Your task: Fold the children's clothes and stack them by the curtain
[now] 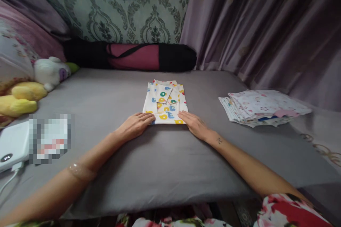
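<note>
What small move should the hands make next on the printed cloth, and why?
Probably lift the near edge and fold it away, halving the printed garment. The left hand and right hand both rest flat at its near corners, it already lies narrowed on the grey sheet, and a stack of folded cloths sits to the right.

**Bare arms, a bangle and a floral print**

Both forearms are bare to the elbow. The left arm (80, 172) wears a clear, glassy bangle (80, 171) at the wrist. The right arm (239, 163) carries a small dark tattoo (219, 140) just above the wrist. Near the right elbow, a garment (287, 212) printed with red, white and dark flowers shows.
</note>
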Motion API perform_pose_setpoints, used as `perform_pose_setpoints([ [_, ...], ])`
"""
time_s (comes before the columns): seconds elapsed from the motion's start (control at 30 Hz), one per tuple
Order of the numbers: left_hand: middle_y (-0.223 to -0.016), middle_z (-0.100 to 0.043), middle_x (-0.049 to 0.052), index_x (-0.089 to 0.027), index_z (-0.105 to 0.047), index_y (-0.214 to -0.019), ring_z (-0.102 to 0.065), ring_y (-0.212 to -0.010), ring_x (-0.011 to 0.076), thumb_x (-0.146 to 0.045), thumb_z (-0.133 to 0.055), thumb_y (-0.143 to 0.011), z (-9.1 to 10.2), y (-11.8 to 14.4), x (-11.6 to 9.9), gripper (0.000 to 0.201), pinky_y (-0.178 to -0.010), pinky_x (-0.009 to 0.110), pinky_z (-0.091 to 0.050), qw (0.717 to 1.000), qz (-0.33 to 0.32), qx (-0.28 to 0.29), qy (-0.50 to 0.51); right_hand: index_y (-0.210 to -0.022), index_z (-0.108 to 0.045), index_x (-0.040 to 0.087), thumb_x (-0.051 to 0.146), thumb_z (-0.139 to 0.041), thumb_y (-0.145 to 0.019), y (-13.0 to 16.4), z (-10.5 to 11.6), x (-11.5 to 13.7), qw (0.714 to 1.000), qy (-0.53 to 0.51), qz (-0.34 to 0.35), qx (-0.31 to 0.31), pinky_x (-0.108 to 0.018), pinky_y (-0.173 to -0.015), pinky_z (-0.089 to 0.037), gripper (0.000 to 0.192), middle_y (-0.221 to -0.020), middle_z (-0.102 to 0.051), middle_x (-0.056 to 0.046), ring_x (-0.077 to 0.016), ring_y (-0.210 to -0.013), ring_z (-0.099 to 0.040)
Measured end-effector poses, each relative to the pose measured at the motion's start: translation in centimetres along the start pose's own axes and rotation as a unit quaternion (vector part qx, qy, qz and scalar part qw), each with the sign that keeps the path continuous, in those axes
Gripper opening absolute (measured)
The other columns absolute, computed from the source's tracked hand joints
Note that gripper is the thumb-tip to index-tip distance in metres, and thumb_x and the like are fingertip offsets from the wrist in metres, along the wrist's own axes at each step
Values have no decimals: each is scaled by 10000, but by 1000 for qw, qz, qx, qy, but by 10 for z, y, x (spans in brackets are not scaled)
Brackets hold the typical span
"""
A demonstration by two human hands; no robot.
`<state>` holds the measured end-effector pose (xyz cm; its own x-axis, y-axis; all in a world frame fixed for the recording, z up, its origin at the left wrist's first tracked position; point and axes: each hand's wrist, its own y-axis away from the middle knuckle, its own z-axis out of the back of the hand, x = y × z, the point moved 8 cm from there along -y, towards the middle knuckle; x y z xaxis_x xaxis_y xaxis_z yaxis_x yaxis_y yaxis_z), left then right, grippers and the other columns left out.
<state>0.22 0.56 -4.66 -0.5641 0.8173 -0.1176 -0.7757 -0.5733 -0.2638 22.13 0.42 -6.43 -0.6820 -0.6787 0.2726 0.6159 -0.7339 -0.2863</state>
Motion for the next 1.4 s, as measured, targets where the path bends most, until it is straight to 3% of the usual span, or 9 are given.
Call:
perform_pose_setpoints([
  [0.13, -1366, -585, 82, -220, -557, -1338, -548, -1264, 217, -170, -354, -920, -1, 10, 24, 467, -1052, 409, -461, 998, 51, 12, 26, -1428, -469, 186, -28, -325, -852, 1, 1, -3, 1000, -6, 17, 10, -482, -1108, -419, 630, -1441, -489, -119, -212, -1347, -451],
  [0.3, -1403, -551, 66, -228, -530, -1374, -515, -1298, 212, -106, -378, -858, 5, 12, 25, 551, -1080, 410, -438, 997, 50, 8, 54, -1437, -455, 200, -38, -334, -832, 1, 11, 0, 999, -5, 33, 15, -471, -1106, -423, 661, -1434, -502, -104, -203, -1342, -456],
  [0.5, -1403, -549, 73, -229, -500, -1398, -525, -1290, 219, -71, -370, -867, 27, 23, 0, 569, -1103, 456, -416, 1000, -1, -7, 16, -1410, -491, 159, -53, -315, -817, 12, 36, 24, 999, 0, 51, 14, -435, -1109, -431, 654, -1411, -531, -111, -196, -1332, -470],
  [0.7, -1369, -585, 20, -297, -445, -1437, -574, -1233, 197, -104, -363, -894, 55, 44, -39, 583, -1084, 399, -447, 998, -22, 10, 59, -1409, -498, 207, -27, -335, -850, 42, 60, 62, 997, -40, 44, 58, -390, -1112, -435, 628, -1403, -546, -64, -182, -1300, -508],
  [0.87, -1201, -691, 26, -303, -547, -1337, -661, -1062, 190, -186, -406, -929, 79, 56, -48, 447, -913, 287, -530, 989, 40, -8, 144, -1389, -519, 300, 24, -391, -857, 53, 87, 77, 990, -115, -1, 83, -318, -1036, -493, 613, -1340, -605, -4, -169, -1218, -582],
  [1.03, -906, -719, 37, -209, -682, -1044, -654, -785, 164, -361, -511, -921, 78, 45, -17, 261, -648, 210, -497, 930, 236, -77, 271, -1168, -678, 247, 285, -510, -929, 34, 96, 43, 962, -224, -156, 9, -290, -867, -542, 295, -1097, -729, -31, -190, -987, -687],
  [1.23, -844, -672, 40, -153, -640, -964, -607, -760, 169, -437, -583, -826, 38, 18, 28, 321, -645, 245, -462, 796, 364, -203, 439, -986, -680, 160, 429, -572, -850, 4, 56, -20, 869, -374, -282, -158, -295, -718, -545, 320, -919, -742, -61, -187, -812, -687],
  [1.3, -761, -632, 15, -155, -620, -887, -572, -691, 152, -393, -551, -825, 24, 11, 45, 255, -599, 236, -419, 784, 408, -218, 414, -953, -673, 157, 420, -550, -859, -7, 40, -38, 863, -357, -316, -166, -286, -687, -536, 305, -853, -737, -54, -181, -773, -676],
  [1.4, -645, -542, -13, -176, -550, -729, -501, -614, 140, -305, -492, -835, 12, 2, 66, 177, -555, 237, -344, 806, 470, -210, 293, -905, -662, 163, 347, -507, -890, -22, 25, -57, 884, -241, -377, -136, -265, -665, -506, 241, -788, -722, -43, -185, -764, -658],
])
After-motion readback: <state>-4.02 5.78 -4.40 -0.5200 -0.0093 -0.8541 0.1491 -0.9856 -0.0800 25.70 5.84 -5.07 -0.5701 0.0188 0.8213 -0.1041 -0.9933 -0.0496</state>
